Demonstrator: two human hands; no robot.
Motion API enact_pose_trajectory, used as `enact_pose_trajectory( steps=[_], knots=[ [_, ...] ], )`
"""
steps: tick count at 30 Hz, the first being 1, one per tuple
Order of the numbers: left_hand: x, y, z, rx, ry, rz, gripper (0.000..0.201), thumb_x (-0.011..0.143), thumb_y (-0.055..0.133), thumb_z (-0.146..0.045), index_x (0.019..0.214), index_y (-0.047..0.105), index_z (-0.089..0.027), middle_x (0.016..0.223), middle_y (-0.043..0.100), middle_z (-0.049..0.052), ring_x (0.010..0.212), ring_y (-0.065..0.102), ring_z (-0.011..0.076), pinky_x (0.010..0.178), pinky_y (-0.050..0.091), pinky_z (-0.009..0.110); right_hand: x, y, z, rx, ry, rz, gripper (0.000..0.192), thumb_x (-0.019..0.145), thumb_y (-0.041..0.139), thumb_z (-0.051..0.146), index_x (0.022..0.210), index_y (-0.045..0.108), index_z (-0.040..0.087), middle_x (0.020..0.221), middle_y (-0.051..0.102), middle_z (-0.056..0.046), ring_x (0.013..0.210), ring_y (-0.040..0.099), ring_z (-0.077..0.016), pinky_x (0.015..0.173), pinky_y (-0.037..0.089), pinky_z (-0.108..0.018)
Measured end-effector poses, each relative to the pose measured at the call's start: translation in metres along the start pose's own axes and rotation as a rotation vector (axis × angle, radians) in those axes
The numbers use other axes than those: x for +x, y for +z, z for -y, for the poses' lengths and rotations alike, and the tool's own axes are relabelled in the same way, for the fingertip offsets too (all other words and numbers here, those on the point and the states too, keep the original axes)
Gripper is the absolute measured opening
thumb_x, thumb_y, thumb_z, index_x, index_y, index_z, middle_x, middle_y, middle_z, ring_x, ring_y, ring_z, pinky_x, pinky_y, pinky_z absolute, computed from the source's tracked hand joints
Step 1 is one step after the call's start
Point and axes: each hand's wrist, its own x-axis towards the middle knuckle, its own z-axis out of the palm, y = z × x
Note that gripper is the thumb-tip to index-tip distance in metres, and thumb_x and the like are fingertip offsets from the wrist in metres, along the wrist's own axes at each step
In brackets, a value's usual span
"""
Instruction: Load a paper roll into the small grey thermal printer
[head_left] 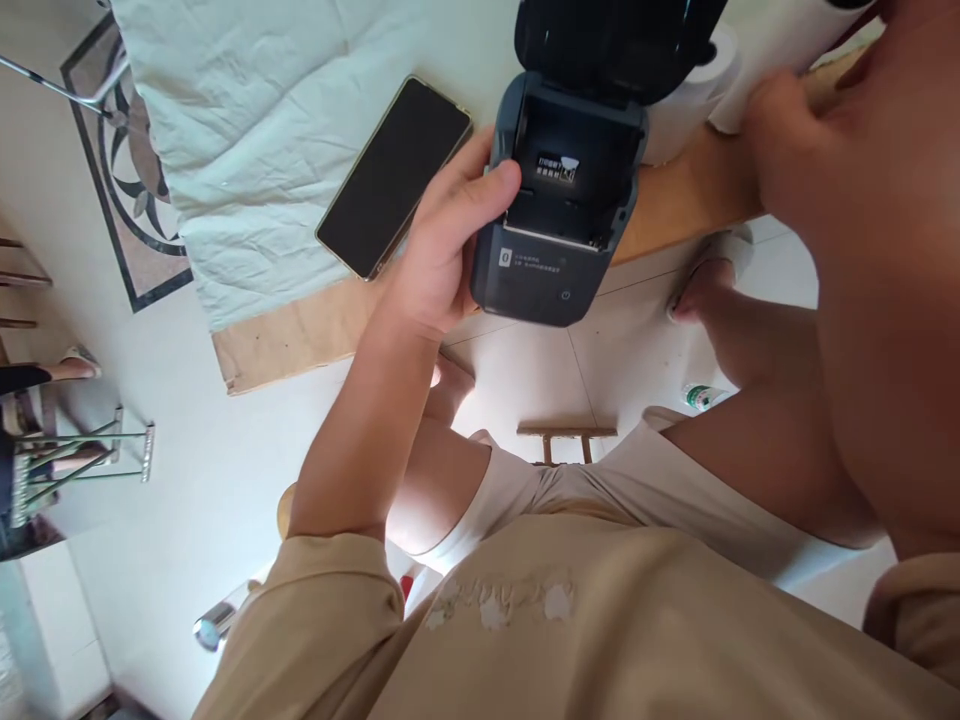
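Printer sits at the wooden table edge, lid flipped open, paper bay empty. One left hand wraps its side, thumb on the rim. Right hand is blurry by one paper roll; can't tell its grip. One phone lies on the cloth nearby.

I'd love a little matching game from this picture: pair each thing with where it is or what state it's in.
Things:
1. printer
2. phone
3. paper roll
4. left hand

States or places:
A. lying dark-screened on the white cloth
B. gripping the printer's side
C. lid open, compartment empty
D. white, behind the printer

Pairs: 1-C, 2-A, 3-D, 4-B
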Motion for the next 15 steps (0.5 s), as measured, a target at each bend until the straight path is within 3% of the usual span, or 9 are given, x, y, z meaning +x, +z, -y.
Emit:
enact_pose_trajectory(
  steps=[2,4,6,9,11,13,15],
  knots=[
    [-0.002,0.000,-0.001,-0.017,-0.015,-0.039,0.017,0.095,0.068,-0.033,0.102,0.072,-0.018,0.101,0.075,0.010,0.114,0.074,0.0392,0.092,0.062,0.043,0.000,0.002,0.004,-0.239,-0.072,-0.046,0.056,0.076,0.064,0.010,0.131,0.069,0.016,0.127,0.070,-0.008,0.118,0.068,-0.0312,0.112,0.050,-0.050],
    [-0.004,0.002,-0.001,-0.055,-0.006,-0.084,0.021,0.094,0.070,-0.035,0.108,0.072,-0.019,0.102,0.075,0.009,0.118,0.074,0.0403,0.095,0.063,0.045,0.001,0.004,-0.002,-0.270,-0.155,-0.055,0.054,0.072,0.065,0.011,0.126,0.069,0.020,0.121,0.071,-0.007,0.108,0.070,-0.0288,0.102,0.055,-0.049],
    [-0.007,0.005,0.000,-0.089,0.034,-0.124,0.022,0.096,0.071,-0.035,0.113,0.072,-0.021,0.103,0.076,0.007,0.120,0.074,0.0364,0.094,0.065,0.042,0.002,0.004,-0.013,-0.244,-0.251,-0.094,0.060,0.070,0.065,0.013,0.130,0.065,0.023,0.122,0.071,-0.008,0.107,0.071,-0.0297,0.096,0.057,-0.049],
    [-0.011,0.007,0.002,-0.109,0.111,-0.172,0.016,0.100,0.067,-0.033,0.111,0.073,-0.022,0.099,0.076,0.003,0.129,0.071,0.0273,0.100,0.064,0.035,0.000,0.003,-0.019,-0.179,-0.450,-0.254,0.071,0.066,0.061,0.017,0.136,0.060,0.024,0.123,0.068,-0.011,0.113,0.068,-0.0335,0.082,0.056,-0.044],
    [-0.012,0.006,0.002,-0.112,0.130,-0.194,0.015,0.101,0.066,-0.032,0.109,0.073,-0.022,0.096,0.076,0.001,0.135,0.068,0.0246,0.104,0.062,0.032,-0.006,0.004,-0.011,-0.136,-0.551,-0.363,0.062,0.066,0.060,0.018,0.128,0.064,0.025,0.110,0.069,-0.009,0.088,0.068,-0.0250,0.068,0.051,-0.037],
    [-0.012,0.006,0.002,-0.100,0.120,-0.214,0.017,0.101,0.067,-0.034,0.109,0.073,-0.021,0.097,0.076,0.001,0.136,0.068,0.0255,0.099,0.063,0.030,-0.013,0.009,0.005,-0.165,-0.584,-0.383,0.049,0.073,0.062,0.019,0.121,0.065,0.026,0.102,0.070,-0.006,0.069,0.061,-0.0161,0.064,0.049,-0.035],
    [-0.011,0.006,0.002,-0.075,0.099,-0.240,0.018,0.099,0.068,-0.036,0.109,0.073,-0.022,0.101,0.076,0.002,0.134,0.069,0.0270,0.094,0.064,0.030,-0.018,0.015,0.020,-0.262,-0.541,-0.304,0.047,0.082,0.064,0.023,0.129,0.061,0.026,0.117,0.071,-0.009,0.084,0.069,-0.0188,0.064,0.051,-0.033]
  ],
)
